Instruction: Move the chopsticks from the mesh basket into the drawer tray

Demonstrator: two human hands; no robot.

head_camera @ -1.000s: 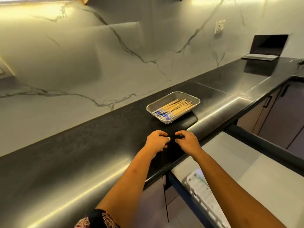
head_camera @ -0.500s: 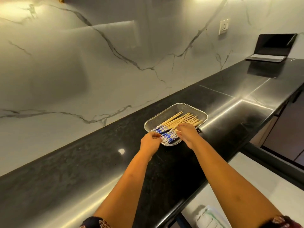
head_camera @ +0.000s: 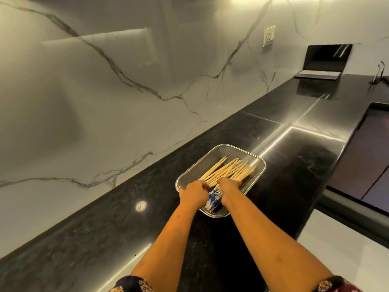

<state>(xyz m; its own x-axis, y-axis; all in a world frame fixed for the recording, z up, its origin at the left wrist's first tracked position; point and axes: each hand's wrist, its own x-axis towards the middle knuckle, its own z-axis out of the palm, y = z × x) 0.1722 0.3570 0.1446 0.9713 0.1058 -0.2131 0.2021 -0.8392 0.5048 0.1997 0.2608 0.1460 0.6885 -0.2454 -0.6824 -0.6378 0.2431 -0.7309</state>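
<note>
- Chopsticks, the pale wooden ones with blue-and-white patterned handle ends (head_camera: 226, 170), lie bundled in the rectangular silver mesh basket (head_camera: 216, 152), tips fanned toward the far right corner, patterned ends toward me.
- The basket sits on the glossy black stone countertop (head_camera: 105, 224), near its front edge and well apart from the wall.
- My left hand (head_camera: 194, 193) is down over the near left part of the basket, fingers curled onto the patterned ends of the sticks.
- My right hand (head_camera: 230, 187) is just beside it, laid across the middle of the bundle with fingers bent down among the sticks.
- Both hands are touching the chopsticks, but I cannot tell whether either has truly closed a grip, since the fingertips are hidden under the knuckles.
- Between my two hands a strip of the blue patterned ends shows through.
- Both forearms reach out bare, with dark patterned sleeves (head_camera: 134, 284) at the bottom of the view.
- Behind the counter rises the white marble wall with grey veins (head_camera: 105, 91), carrying a white wall socket (head_camera: 269, 36).
- Far along the counter an open dark laptop (head_camera: 324, 62) stands against the wall.
- At the right, beyond the counter edge, dark cabinet fronts (head_camera: 366, 157) show.
</note>
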